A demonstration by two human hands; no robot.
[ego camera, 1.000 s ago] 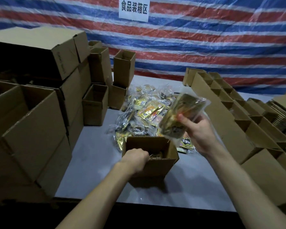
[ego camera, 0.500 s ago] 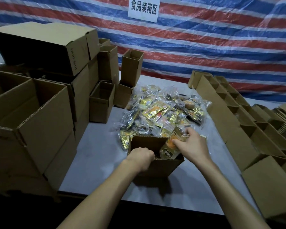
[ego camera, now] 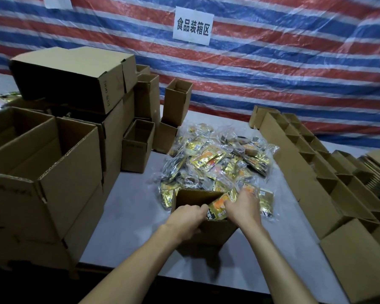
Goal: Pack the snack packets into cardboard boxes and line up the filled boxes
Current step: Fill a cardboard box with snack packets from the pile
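Hidden: box (ego camera: 192,197) interior mostly behind both hands; right fingertips out of sight.
Left hand (ego camera: 184,218): fingers curled over the box's near rim, gripping it.
Right hand (ego camera: 242,208): curled on the packet (ego camera: 219,206), which stands tilted in the box, between the hands.
Box: on the table (ego camera: 130,205), just before the pile (ego camera: 217,159).

Lowered the packet (ego camera: 220,204) from above the pile (ego camera: 217,159), where held 1 s ago, into the box (ego camera: 192,197) with the right hand (ego camera: 242,207). Since 0.5 s ago, pushed it deeper, slanting, just beside the left hand (ego camera: 184,218).
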